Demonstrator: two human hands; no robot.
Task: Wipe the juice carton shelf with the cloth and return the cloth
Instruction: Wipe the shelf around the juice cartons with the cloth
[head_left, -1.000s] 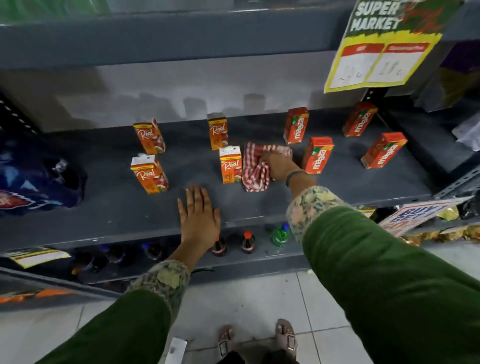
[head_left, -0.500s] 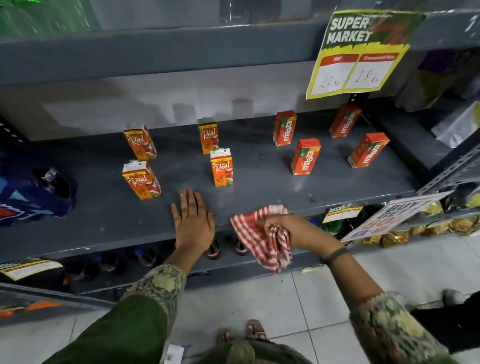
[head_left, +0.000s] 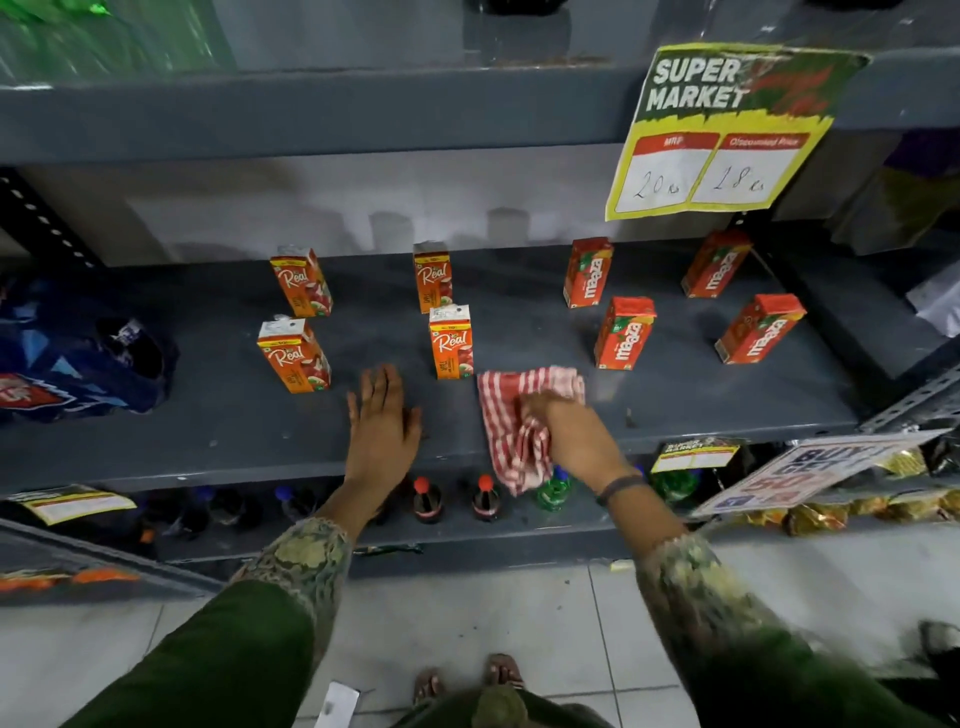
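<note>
The right hand (head_left: 563, 434) has brought the cloth (head_left: 519, 421) back from the edge onto the shelf (head_left: 675, 395), fingers clamped on it; wiping resumes. The left hand (head_left: 384, 423) stays flat, fingers together.

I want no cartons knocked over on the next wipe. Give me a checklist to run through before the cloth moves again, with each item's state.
1. Cloth in hand: ok. The right hand presses the red checked cloth onto the shelf.
2. Cloth fully on the shelf: not ok. Its lower end hangs over the front edge.
3. Left hand placed safely: ok. The left hand lies flat on the shelf, clear of the cartons.
4. Nearest cartons upright: ok. The front Real carton and the front Maaza carton stand just behind the cloth.
5. Clear wiping lane: ok to the right along the front strip.
6. Shelf already clean: cannot tell.
</note>
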